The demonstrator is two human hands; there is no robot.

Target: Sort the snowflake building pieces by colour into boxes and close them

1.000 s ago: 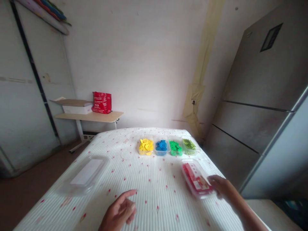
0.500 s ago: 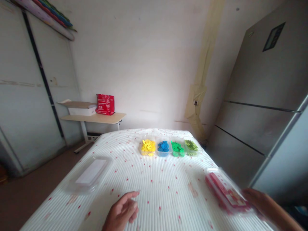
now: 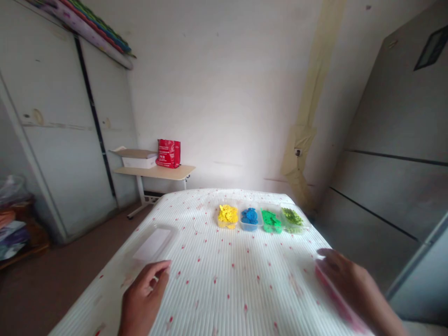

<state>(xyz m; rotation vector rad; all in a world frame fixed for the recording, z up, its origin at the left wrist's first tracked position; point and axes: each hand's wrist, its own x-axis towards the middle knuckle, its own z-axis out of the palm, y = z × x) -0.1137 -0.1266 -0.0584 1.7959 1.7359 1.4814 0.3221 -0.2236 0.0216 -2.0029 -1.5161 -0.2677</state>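
Observation:
My left hand (image 3: 143, 294) is just in front of a clear plastic lid (image 3: 152, 244) with a white label, at the table's left; its fingers curl together, and whatever they may hold is hidden. At the right edge, my right hand (image 3: 345, 280) lies over a clear box with pink-red contents (image 3: 338, 303). Blur and the hand itself hide most of that box and whether the fingers grip it. Towards the far side stand clear tubs of yellow pieces (image 3: 228, 214), blue pieces (image 3: 249, 216), green pieces (image 3: 271, 219) and light green pieces (image 3: 292, 217), side by side.
A white ribbed cloth with red specks (image 3: 217, 266) covers the table. Behind it at the left, a small desk (image 3: 157, 172) holds a white box (image 3: 140, 162) and a red bag (image 3: 169, 154). A grey fridge (image 3: 392, 186) stands at the right, a sliding-door cabinet (image 3: 66, 140) at the left.
The view has turned left. My left hand has moved left, close to the lid. My right hand has gone from the near end of the pink-red box to over its top.

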